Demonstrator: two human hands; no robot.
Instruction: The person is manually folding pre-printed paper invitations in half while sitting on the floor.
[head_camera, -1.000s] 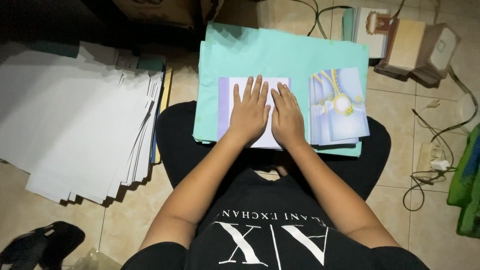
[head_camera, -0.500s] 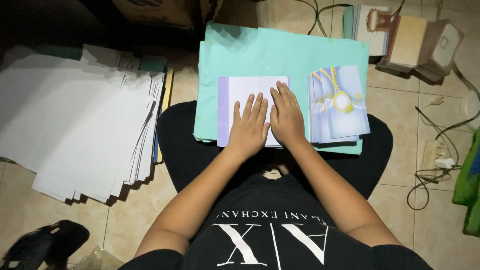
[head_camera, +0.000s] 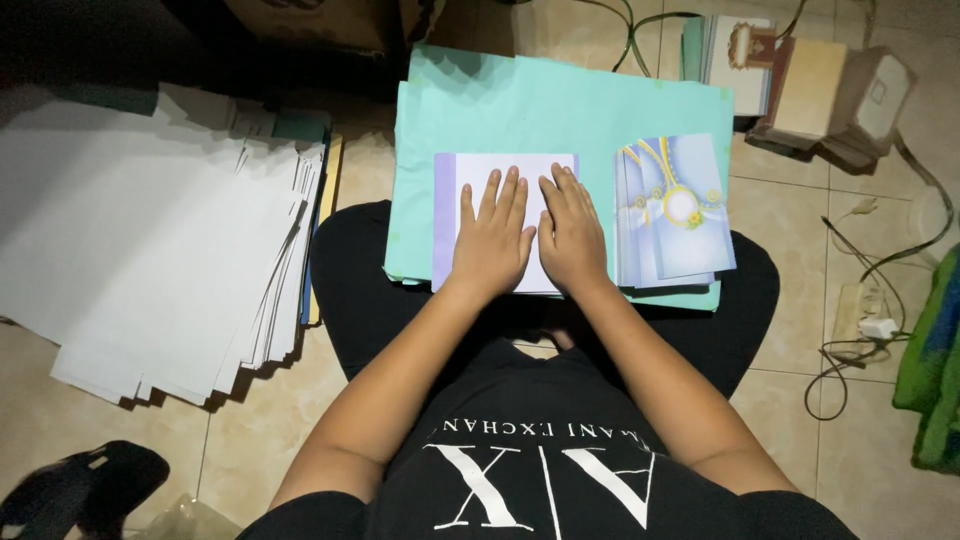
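1. Two hands lie flat, side by side, on a pale lilac card (head_camera: 500, 170); our left hand (head_camera: 492, 240) and our right hand (head_camera: 572, 236) press palm-down with fingers straight and close together, so neither grip encloses anything.
2. The card rests on a stack of teal paper sheets (head_camera: 560, 105) laid across our lap, which serves as the surface; its left margin shows a darker lilac strip.
3. Just to the right, on the same teal stack and apart from our right hand, lies a pile of printed blue cards (head_camera: 672, 210) with a yellow ribbon motif.
4. To flatten well, we judge that both palms should bear evenly, the fingertips sweeping outward from the middle line where the hands meet.
5. We keep the card's edges parallel to the teal sheets so it does not skew.
6. A large spread of white sheets (head_camera: 150, 250) lies on the tiled floor (head_camera: 790, 270) to our left, well apart.
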